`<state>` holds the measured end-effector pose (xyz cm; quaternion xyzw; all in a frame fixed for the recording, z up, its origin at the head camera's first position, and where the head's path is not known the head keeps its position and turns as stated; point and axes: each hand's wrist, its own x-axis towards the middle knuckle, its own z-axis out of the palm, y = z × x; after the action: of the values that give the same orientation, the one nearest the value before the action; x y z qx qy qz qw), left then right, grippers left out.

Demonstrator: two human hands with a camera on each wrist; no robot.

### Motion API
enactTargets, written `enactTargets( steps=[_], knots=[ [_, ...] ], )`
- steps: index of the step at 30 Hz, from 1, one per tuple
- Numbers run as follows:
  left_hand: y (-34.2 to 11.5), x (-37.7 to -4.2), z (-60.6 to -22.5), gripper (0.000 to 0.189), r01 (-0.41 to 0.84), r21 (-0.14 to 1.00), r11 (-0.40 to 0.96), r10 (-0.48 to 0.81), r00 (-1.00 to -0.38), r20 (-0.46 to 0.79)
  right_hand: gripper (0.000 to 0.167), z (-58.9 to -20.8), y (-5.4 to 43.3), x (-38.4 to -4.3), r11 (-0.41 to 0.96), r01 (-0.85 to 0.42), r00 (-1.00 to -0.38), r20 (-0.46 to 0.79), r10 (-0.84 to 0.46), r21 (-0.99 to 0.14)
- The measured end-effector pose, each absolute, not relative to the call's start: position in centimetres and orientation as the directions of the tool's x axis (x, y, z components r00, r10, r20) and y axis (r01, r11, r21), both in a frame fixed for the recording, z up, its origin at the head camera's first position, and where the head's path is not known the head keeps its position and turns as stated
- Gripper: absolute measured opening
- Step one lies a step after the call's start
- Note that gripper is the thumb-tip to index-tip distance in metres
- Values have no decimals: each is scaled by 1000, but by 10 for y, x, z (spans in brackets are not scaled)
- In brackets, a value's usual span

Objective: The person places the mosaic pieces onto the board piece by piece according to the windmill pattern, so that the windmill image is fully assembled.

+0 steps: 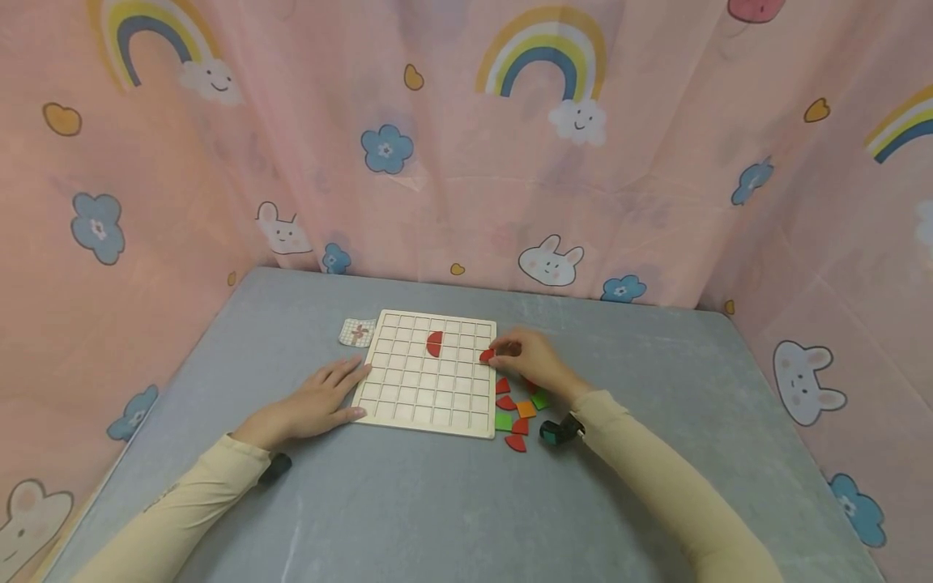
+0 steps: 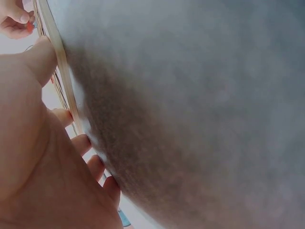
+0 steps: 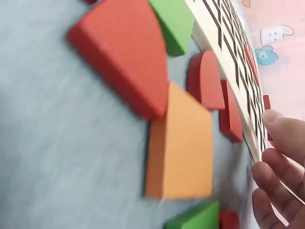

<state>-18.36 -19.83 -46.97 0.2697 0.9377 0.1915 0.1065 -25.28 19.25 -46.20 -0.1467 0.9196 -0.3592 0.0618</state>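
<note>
A light wooden board (image 1: 423,397) with a square grid lies flat on the table. Two red quarter-circle pieces (image 1: 435,344) sit side by side in its upper cells, forming a half disc. My right hand (image 1: 535,360) pinches another red quarter-circle piece (image 1: 487,356) over the board's right edge; in the right wrist view a sliver of that red piece (image 3: 267,102) shows by the thumb. My left hand (image 1: 317,402) rests with fingers spread against the board's left edge, and in the left wrist view its fingertips (image 2: 82,143) touch the wooden rim.
Loose red, green and orange pieces (image 1: 526,410) lie right of the board, below the right hand. A small pattern card (image 1: 357,333) with a red pinwheel is at the board's upper left. A pink printed curtain (image 1: 466,202) hangs behind the grey table (image 1: 408,510).
</note>
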Motion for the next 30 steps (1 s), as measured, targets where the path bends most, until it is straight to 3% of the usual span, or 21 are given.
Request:
enactTargets(
  steps=[30],
  knots=[
    [-194, -178, -458, 72, 467, 383, 797, 542, -833, -111, 23, -468, 143, -261, 626, -327, -927, 110, -359, -708]
  ],
)
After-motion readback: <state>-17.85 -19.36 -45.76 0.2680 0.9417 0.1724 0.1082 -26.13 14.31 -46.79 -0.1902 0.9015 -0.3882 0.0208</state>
